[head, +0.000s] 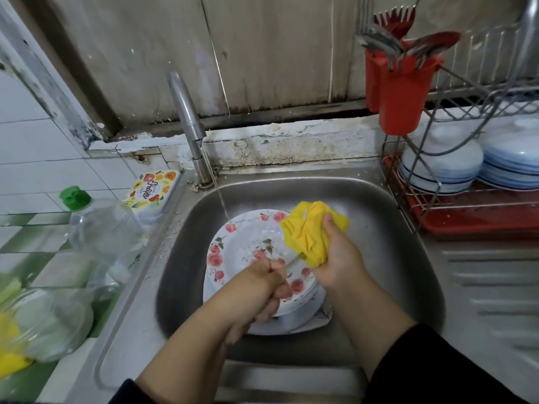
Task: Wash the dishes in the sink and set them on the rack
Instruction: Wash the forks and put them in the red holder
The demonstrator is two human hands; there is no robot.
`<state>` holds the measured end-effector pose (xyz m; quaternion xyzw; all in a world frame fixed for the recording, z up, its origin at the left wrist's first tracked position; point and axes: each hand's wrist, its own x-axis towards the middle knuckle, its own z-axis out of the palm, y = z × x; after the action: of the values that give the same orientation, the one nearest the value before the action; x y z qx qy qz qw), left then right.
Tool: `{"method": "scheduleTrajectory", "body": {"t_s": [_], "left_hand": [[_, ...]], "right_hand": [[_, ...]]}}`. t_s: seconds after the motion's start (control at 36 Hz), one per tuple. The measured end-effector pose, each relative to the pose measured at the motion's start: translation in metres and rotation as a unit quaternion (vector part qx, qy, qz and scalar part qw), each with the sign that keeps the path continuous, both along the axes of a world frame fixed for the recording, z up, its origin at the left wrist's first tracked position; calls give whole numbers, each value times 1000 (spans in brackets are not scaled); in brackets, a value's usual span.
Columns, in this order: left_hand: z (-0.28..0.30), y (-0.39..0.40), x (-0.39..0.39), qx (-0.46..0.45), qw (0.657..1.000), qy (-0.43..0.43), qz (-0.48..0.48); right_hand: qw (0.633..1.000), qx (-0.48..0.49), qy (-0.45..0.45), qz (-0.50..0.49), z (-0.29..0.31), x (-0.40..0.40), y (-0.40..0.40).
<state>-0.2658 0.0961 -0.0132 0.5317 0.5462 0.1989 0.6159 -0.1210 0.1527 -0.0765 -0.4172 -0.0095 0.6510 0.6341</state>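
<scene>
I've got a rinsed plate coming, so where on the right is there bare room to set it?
The ribbed steel drainboard, right of the sink and in front of the dish rack, is bare. The rack's lower tier is crowded at the back with stacked bowls; its red tray shows free space in front.

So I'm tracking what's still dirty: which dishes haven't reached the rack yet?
The floral plates stacked in the sink, under the hands. The blue-rimmed bowls already sit upside down on the rack.
</scene>
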Motion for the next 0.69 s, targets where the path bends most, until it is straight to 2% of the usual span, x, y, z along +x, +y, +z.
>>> {"method": "scheduleTrajectory", "body": {"t_s": [0.11,0.25,0.39,0.47,0.61,0.69], "left_hand": [[0,4,9,30,999,6,30],[5,6,12,38,999,22,14],[13,11,8,21,999,30,-29],[14,16,8,59,996,55,-24],[8,18,-1,58,991,109,-45],[7,21,-10,40,995,90,-7]], "right_hand": [[996,2,47,76,6,-24,-10],[989,9,3,146,15,-32,-21],[996,24,9,91,28,-8,-9],[995,7,7,100,30,-16,-14],[986,12,-16,166,26,-20,-28],[990,16,-4,143,34,-10,-24]]}}
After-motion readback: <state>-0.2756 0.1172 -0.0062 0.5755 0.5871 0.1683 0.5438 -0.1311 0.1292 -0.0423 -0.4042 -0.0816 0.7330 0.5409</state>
